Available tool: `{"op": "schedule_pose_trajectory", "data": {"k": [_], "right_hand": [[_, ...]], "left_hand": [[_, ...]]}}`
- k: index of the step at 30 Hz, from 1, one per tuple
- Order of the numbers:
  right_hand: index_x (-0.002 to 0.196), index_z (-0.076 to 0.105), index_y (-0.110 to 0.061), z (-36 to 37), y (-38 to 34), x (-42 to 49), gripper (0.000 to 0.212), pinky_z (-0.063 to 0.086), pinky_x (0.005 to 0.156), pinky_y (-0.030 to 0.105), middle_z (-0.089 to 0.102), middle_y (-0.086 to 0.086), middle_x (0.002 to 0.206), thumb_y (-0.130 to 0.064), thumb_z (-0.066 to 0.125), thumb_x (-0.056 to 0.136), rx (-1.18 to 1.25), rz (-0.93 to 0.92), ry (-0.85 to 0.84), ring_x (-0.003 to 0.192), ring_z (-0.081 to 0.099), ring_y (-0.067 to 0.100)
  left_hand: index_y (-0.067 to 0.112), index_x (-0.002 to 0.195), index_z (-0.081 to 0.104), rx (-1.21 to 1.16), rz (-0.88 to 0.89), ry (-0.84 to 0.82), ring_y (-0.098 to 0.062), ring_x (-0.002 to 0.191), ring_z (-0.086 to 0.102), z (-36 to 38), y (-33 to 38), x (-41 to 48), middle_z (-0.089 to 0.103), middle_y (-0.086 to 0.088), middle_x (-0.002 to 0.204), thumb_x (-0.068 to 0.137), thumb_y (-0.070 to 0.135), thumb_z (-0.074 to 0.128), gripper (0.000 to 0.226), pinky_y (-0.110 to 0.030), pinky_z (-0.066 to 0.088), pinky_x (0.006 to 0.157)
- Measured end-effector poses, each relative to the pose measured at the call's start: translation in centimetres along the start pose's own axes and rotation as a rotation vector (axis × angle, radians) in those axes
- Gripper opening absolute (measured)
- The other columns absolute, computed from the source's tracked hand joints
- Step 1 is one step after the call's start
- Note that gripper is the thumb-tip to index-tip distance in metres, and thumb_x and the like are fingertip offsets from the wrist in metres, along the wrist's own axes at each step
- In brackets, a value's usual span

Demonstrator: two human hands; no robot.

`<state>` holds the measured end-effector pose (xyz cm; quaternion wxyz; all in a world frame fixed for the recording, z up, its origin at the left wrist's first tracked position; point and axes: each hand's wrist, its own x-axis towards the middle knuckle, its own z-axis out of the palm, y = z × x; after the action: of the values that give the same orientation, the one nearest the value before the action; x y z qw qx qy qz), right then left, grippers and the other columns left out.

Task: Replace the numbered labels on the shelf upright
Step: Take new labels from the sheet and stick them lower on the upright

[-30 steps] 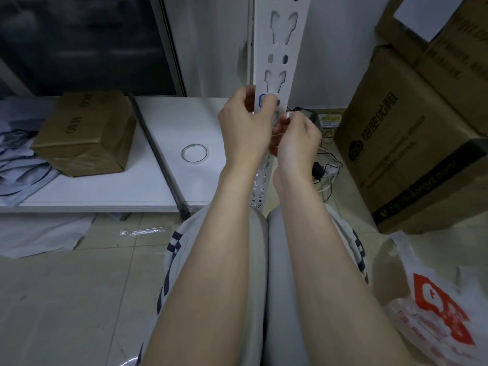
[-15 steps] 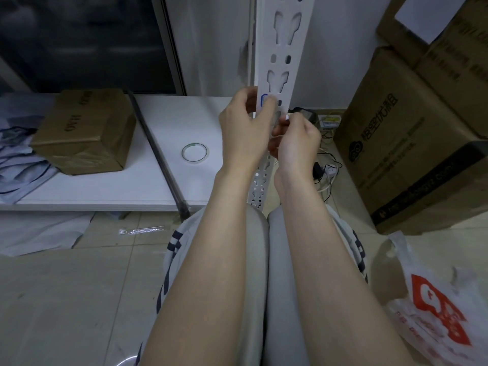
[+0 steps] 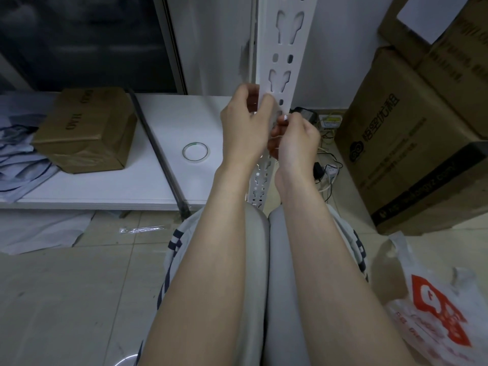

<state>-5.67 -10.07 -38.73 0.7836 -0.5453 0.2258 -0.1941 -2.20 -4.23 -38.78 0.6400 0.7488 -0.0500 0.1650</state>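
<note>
While left hand [image 3: 245,128] grips upright [image 3: 284,43] | right hand [image 3: 295,143] curled, hold unclear | carton [image 3: 396,154]: 悟空优租

The shelf upright [image 3: 282,58] is painted white, with rows of cut-out holes. A brown small box [image 3: 87,133] is set on the white bench [image 3: 105,188], near a clear tape roll [image 3: 195,161] ringed in green. The big box [image 3: 396,159] is brown, printed in black. The bag [image 3: 435,313] is white, marked with red. Grey shorts [image 3: 254,260] are edged with dark stripes. The floor [image 3: 66,299] is tiled pale beige.
</note>
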Motion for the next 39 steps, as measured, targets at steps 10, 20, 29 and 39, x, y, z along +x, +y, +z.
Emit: {"op": "schedule_pose_trajectory", "data": {"k": [10,20,29,39], "right_hand": [[0.067,0.054,-0.013,0.09,0.0,-0.03,0.03,0.03,0.042,0.021,0.048,0.001,0.055,-0.005,0.042,0.093,-0.012,0.004,-0.008,0.045,0.037,0.013],[0.064,0.051,-0.013,0.13,-0.28,-0.34,0.031,0.029,0.04,0.019,0.046,0.0,0.053,-0.004,0.041,0.093,0.007,0.016,-0.005,0.044,0.035,0.013],[0.063,0.05,-0.014,0.11,-0.33,-0.42,0.033,0.029,0.04,0.018,0.046,0.0,0.054,-0.004,0.04,0.093,0.001,0.017,-0.012,0.045,0.035,0.013],[0.065,0.051,-0.013,0.05,-0.28,-0.38,0.031,0.029,0.04,0.018,0.047,0.002,0.056,-0.005,0.041,0.093,-0.001,0.021,-0.017,0.046,0.036,0.012]], "left_hand": [[0.012,0.094,0.065,0.002,-0.014,0.046,-0.003,0.076,0.061,-0.03,-0.51,0.64,0.066,0.01,0.082,0.086,-0.002,0.046,0.024,-0.016,0.049,0.07],[0.015,0.094,0.064,-0.028,-0.031,-0.003,-0.003,0.079,0.061,-0.08,-0.07,0.25,0.066,0.011,0.083,0.09,0.017,0.06,0.007,-0.012,0.046,0.07],[0.012,0.096,0.062,-0.107,-0.064,-0.046,-0.008,0.08,0.06,-0.26,0.3,0.33,0.068,0.002,0.091,0.091,0.011,0.055,0.009,-0.015,0.046,0.07],[0.012,0.095,0.062,-0.112,-0.097,-0.004,-0.013,0.085,0.062,0.07,0.01,0.59,0.068,0.003,0.09,0.088,0.001,0.048,0.019,-0.026,0.05,0.078]]}}
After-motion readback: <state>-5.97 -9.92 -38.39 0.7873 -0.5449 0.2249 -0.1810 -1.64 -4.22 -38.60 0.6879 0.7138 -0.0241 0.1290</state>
